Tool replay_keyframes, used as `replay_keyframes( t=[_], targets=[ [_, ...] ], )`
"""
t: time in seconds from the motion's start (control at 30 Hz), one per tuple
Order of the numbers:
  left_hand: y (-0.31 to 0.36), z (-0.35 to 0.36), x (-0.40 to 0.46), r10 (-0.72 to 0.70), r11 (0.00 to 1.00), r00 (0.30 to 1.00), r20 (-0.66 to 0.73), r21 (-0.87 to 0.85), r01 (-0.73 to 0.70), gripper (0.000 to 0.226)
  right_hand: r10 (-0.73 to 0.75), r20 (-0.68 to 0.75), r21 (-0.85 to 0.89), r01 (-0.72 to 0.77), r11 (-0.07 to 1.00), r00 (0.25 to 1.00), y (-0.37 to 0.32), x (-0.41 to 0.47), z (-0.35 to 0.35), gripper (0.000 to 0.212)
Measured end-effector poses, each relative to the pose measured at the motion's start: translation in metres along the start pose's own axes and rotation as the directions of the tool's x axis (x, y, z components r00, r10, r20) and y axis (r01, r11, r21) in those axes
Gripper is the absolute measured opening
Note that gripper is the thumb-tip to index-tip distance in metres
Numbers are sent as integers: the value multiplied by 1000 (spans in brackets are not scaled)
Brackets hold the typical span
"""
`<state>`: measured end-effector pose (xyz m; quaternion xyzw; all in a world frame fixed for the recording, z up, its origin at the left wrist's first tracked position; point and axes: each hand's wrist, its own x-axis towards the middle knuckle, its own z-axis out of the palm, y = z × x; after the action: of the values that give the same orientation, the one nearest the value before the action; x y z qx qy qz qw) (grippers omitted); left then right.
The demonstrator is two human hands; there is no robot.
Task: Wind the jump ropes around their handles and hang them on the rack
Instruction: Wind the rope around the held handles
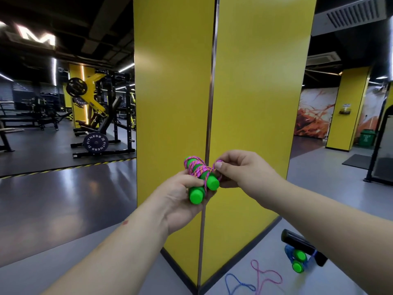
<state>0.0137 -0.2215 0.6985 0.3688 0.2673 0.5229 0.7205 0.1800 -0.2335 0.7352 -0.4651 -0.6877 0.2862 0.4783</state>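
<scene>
Both hands [180, 188] raised, gripping wound rope [198, 170].

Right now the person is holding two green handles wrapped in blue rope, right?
Not quite. The head view shows the rope wound round the green handles is pink, not blue. The left hand grips the handles while the right hand pinches the rope's end.
</scene>
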Motion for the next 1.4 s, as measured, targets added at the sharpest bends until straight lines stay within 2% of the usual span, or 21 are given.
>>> replay_keyframes(
  t=[0.17, 0.27, 0.33, 0.43, 0.6, 0.7, 0.9, 0.97, 1.07, 1.1, 1.2, 1.27, 1.4],
  targets=[
    [0, -9, -2, -174, 981, 977, 127, -60, 183, 40, -19, 55, -128, 26, 991, 998, 2, -3, 2, 10],
    [-3, -9, -4, -239, 967, 964, 120, -60, 247, 33, -43, 67, -150, 52, 987, 997, 4, -3, 3, 10],
    [-5, -6, -4, -225, 969, 971, 84, -84, 232, 35, -52, 58, -164, 60, 985, 997, 4, -3, 4, 10],
    [-6, 1, -3, -184, 978, 981, 53, -85, 188, 23, -59, 54, -157, 67, 985, 997, 3, -2, 3, 11],
    [-5, 1, -6, -172, 982, 985, 28, -73, 174, 37, -12, 76, -101, 20, 995, 997, 5, -4, -1, 12],
    [-6, -2, -7, -177, 981, 984, 15, -73, 178, 34, 1, 90, -82, 7, 997, 996, 6, -5, -2, 12],
    [-7, -4, -8, -121, 990, 987, -111, -89, 111, 17, -138, 12, -230, 137, 963, 990, 5, -5, -2, 12],
    [-4, -7, -7, -83, 995, 986, -142, -72, 74, 23, -74, 73, -86, 80, 993, 995, 2, -5, -4, 11],
    [-5, -9, -5, 8, 999, 986, -164, 34, -3, 61, 23, 203, 238, -72, 969, 979, -4, -4, -4, 12],
    [-6, -9, -5, 31, 998, 988, -151, 63, -21, 67, 28, 222, 287, -93, 953, 975, -7, -4, -3, 10],
    [-6, -8, -5, 102, 992, 984, -145, 93, -89, 65, 26, 258, 329, -114, 938, 966, -9, -7, -3, 14],
    [-5, -10, -5, 142, 984, 979, -145, 125, -124, 64, 21, 304, 313, -121, 942, 952, -9, -8, -3, 24],
    [-8, -10, -12, 118, 971, 988, -96, 219, -95, 62, -11, 257, 47, -1, 999, 966, -8, -4, -6, 25]
  ],
)
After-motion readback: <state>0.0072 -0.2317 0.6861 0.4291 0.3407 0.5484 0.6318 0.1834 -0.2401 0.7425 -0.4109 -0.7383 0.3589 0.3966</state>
